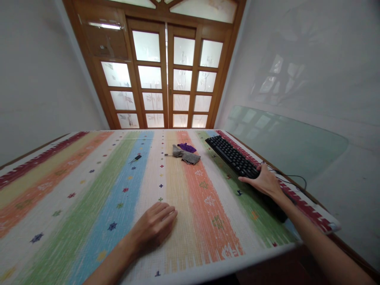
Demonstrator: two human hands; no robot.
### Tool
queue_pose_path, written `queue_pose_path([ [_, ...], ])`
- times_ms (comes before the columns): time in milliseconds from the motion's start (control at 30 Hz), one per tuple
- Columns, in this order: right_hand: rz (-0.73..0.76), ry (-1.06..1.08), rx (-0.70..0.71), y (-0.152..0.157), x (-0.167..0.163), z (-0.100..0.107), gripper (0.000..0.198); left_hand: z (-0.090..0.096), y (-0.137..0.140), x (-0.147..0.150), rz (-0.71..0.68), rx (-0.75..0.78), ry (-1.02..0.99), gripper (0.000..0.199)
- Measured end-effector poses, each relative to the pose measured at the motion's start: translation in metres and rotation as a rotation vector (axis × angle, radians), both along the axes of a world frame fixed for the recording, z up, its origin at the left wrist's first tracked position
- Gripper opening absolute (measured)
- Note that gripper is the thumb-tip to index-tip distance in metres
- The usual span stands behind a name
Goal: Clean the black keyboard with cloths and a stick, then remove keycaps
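On the right side of the table lies a long black keyboard (234,156), running from the far edge toward me. My right hand (265,181) grips it across its width, the thumb at the near-left side and the fingers over the other edge. Part of the keyboard is hidden behind that hand and wrist. My left hand (158,221) rests on the striped cloth at the front middle, its fingers loosely curled together, with nothing seen in it. Beyond it lie a crumpled grey cloth (190,157) and a purple cloth (187,147), which touch each other.
A striped, patterned tablecloth (190,221) covers the table. A small black object (137,157) lies left of the cloths. Near the right edge runs a thin black cable (297,176). A glass panel (285,134) leans on the right wall, and wooden glazed doors (166,75) stand behind.
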State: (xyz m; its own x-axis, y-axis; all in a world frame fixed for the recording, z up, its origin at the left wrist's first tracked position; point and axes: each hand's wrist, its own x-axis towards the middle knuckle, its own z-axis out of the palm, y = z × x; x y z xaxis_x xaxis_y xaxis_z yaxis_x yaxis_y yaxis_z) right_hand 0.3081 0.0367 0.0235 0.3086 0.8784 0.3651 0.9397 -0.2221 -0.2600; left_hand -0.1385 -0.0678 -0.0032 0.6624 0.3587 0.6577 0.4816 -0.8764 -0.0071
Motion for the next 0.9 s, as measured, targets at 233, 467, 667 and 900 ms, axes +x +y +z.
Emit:
queue_pose_path([
  [233,-0.063,-0.017,-0.133,0.014,-0.003,-0.013,0.093,-0.002,0.001,-0.001,0.019,-0.029,0.020,0.024],
  [467,-0.122,-0.034,-0.231,0.013,-0.013,-0.013,0.098,-0.002,0.002,-0.001,0.069,-0.084,0.013,0.022],
  [667,-0.063,-0.059,-0.233,0.014,-0.009,-0.021,0.102,-0.006,0.009,-0.007,0.155,-0.156,0.008,0.023],
  [900,0.163,-0.190,-0.021,0.007,-0.033,-0.026,0.077,-0.007,0.016,-0.013,0.324,-0.198,0.052,0.033],
])
